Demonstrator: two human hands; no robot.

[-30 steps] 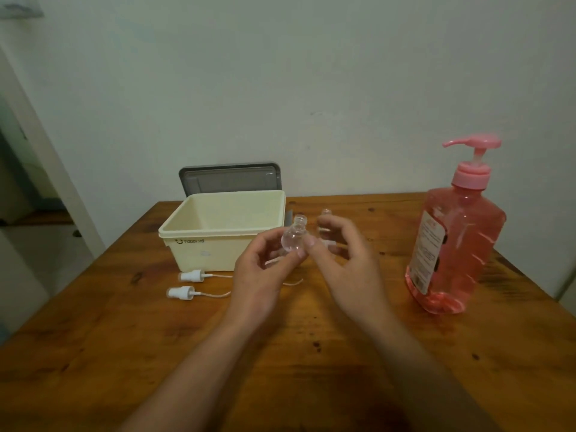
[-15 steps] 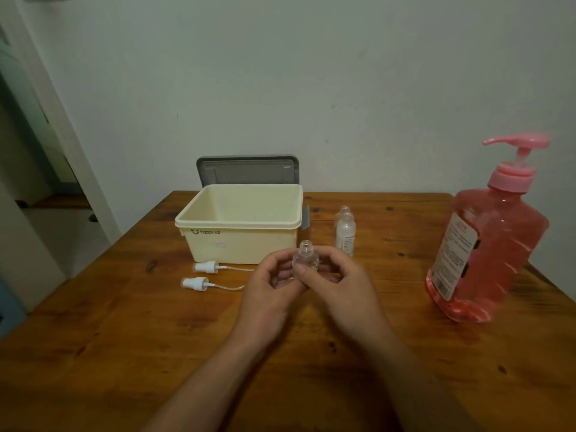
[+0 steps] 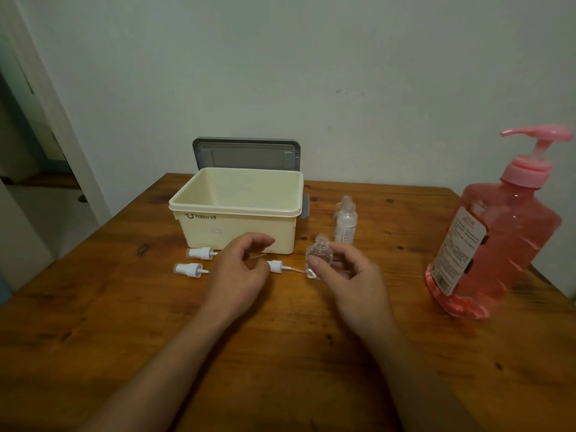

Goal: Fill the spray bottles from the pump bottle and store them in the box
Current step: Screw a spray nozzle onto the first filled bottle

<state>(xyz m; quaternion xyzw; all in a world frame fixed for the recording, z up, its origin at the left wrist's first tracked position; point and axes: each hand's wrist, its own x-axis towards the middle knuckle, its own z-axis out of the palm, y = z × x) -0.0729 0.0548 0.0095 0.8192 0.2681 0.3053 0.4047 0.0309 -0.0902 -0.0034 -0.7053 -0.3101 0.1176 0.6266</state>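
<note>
My right hand (image 3: 349, 275) grips a small clear spray bottle (image 3: 318, 254) with its neck uncapped, just above the wooden table (image 3: 280, 353). My left hand (image 3: 240, 266) hovers beside it with loosely curled fingers and holds nothing. A white spray cap with its tube (image 3: 277, 266) lies between my hands. Two more spray caps (image 3: 199, 253) (image 3: 188, 269) lie left of my left hand. Behind my right hand stand two other small clear bottles (image 3: 345, 224), close together. The large pink pump bottle (image 3: 495, 241) stands at the right. The cream box (image 3: 237, 210) sits open behind my hands.
The box's grey lid (image 3: 246, 152) leans against the wall behind it. A doorway (image 3: 28, 169) opens at the far left. The table's right edge runs close behind the pump bottle.
My left hand has let go of the small bottle and moved left; my right hand alone holds it now. The third spray cap has come into view between my hands.
</note>
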